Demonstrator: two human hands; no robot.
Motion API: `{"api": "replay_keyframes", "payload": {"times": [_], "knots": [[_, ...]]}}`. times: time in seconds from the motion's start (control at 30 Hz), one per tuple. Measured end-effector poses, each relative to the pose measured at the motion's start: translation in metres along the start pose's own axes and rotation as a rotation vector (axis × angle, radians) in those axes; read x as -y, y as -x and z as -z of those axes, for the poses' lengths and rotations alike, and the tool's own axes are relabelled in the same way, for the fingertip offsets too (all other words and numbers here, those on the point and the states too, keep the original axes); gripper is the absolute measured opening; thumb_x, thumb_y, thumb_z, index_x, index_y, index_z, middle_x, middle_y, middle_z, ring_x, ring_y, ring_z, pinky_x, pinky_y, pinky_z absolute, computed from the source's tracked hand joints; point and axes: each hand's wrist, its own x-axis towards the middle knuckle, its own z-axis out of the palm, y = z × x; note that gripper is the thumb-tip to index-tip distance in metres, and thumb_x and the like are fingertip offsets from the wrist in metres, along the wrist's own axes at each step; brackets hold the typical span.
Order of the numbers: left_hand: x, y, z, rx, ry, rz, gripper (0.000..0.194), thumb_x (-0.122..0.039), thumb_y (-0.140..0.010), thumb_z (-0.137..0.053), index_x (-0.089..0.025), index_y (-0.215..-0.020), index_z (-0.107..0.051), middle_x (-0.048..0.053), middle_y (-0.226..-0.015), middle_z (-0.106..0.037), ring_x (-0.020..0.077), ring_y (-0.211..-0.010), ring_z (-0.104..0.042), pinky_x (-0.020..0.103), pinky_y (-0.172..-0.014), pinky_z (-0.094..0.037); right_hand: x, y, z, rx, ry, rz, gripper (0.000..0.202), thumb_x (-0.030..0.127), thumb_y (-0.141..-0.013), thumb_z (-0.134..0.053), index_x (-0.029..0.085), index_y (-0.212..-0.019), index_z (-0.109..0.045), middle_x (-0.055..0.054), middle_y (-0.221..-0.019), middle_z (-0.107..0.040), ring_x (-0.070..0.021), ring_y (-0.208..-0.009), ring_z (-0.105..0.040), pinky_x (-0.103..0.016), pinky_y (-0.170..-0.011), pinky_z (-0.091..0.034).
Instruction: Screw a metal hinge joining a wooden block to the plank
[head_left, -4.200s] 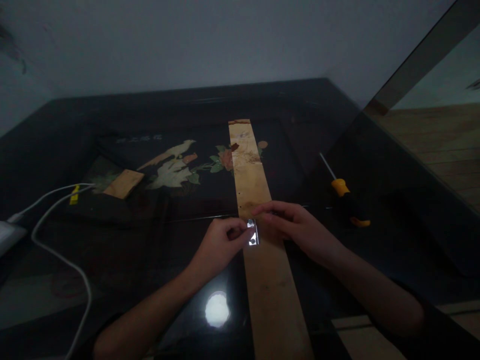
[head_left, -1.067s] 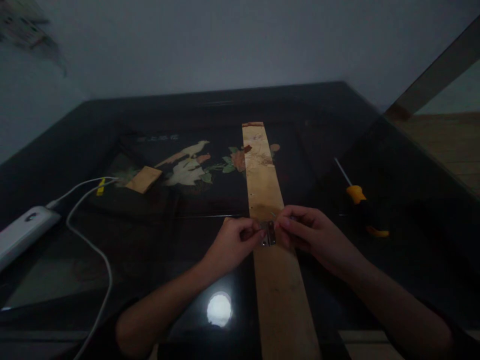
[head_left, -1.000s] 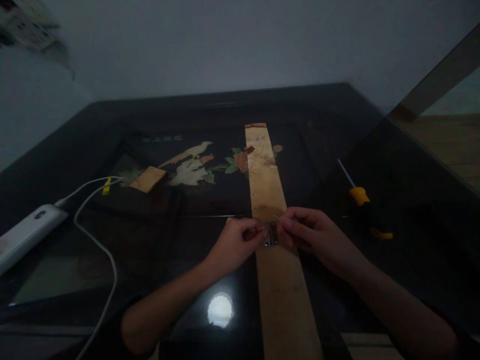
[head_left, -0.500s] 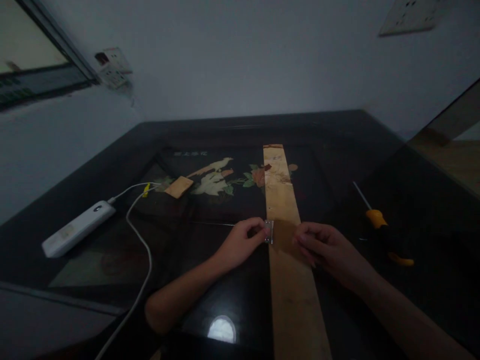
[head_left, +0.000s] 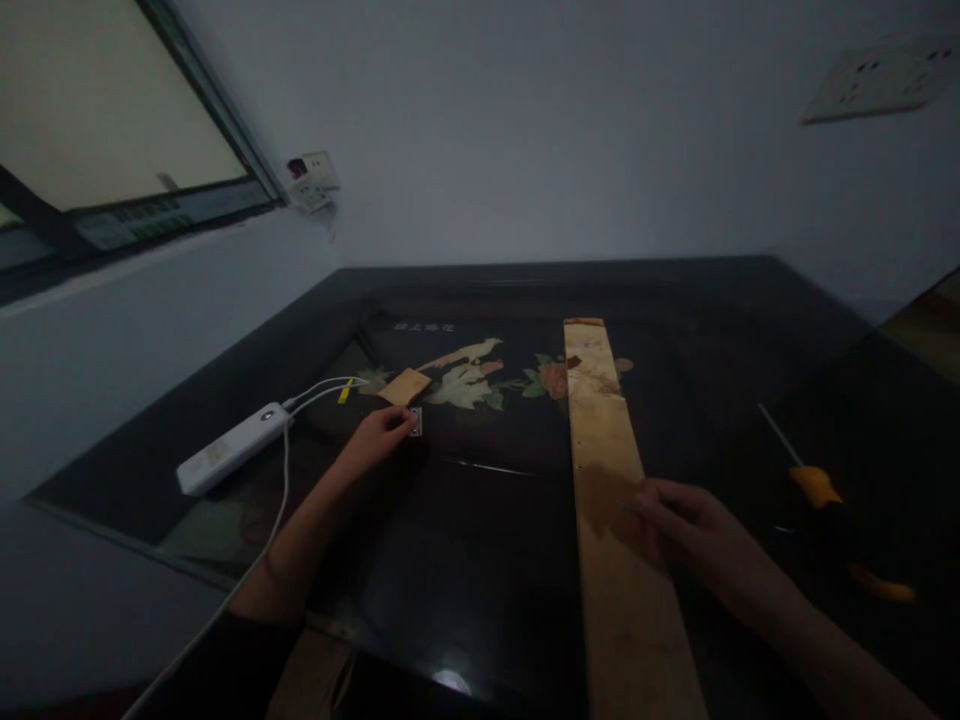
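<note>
My left hand (head_left: 382,432) is closed in a pinch on a small silvery metal hinge (head_left: 416,421) with screw holes, just above the dark table top and close to a small square wood piece (head_left: 405,387). A long wooden plank (head_left: 611,540) lies lengthwise on the table, running toward me, with small dark holes near its left edge. Over the plank's right edge, my right hand (head_left: 686,520) has its fingertips pressed together; a tiny thin thing seems to poke out of them, too small to name. To the right lies a screwdriver (head_left: 816,487) with a yellow and black handle.
A white power bank (head_left: 232,448) with a white cable (head_left: 281,510) and a yellow tag (head_left: 346,391) lies on the left. The dark table (head_left: 480,560) bears a painted bird and flowers. Wall sockets (head_left: 877,82) and a window (head_left: 112,90) are beyond.
My left hand has moved left with the hinge, from the plank's left edge to beside the square wood piece. The right hand stays at the plank. The view has shifted left.
</note>
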Motion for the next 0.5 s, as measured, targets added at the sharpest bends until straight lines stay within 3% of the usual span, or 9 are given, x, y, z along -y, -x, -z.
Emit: {"api": "replay_keyframes", "payload": {"times": [0.23,0.37,0.5], "knots": [[0.021,0.000,0.022,-0.067,0.070,-0.008,0.035,-0.052,-0.071,-0.057,-0.019,-0.062,-0.052,0.006,-0.076,-0.071,0.0222,-0.078,-0.065,0.029,-0.072,-0.046,0.004,0.001,-0.001,0.020,-0.081,-0.024,0.051,0.066,-0.067,-0.064,0.016,-0.067,-0.052,0.002,-0.055,-0.048,-0.0042,-0.047,-0.032,-0.020,-0.045,-0.017],[0.026,0.000,0.029,-0.073,0.046,-0.013,0.033,-0.050,-0.067,-0.060,-0.018,-0.060,-0.055,0.004,-0.070,-0.068,0.0202,-0.071,-0.063,0.028,-0.067,-0.045,0.011,-0.002,-0.009,0.009,-0.087,-0.047,0.046,0.057,-0.070,-0.068,0.024,-0.100,-0.056,0.004,-0.063,-0.050,-0.0065,-0.054,-0.042,-0.018,-0.049,-0.027],[0.025,0.003,0.031,-0.116,-0.027,-0.015,0.023,-0.040,-0.066,-0.060,-0.018,-0.061,-0.057,0.001,-0.064,-0.064,0.0167,-0.063,-0.059,0.025,-0.062,-0.041,0.037,-0.016,-0.032,0.174,0.074,0.013,0.054,0.050,-0.079,-0.061,0.027,-0.126,-0.047,0.003,-0.067,-0.051,-0.0095,-0.061,-0.048,-0.021,-0.056,-0.036]]}}
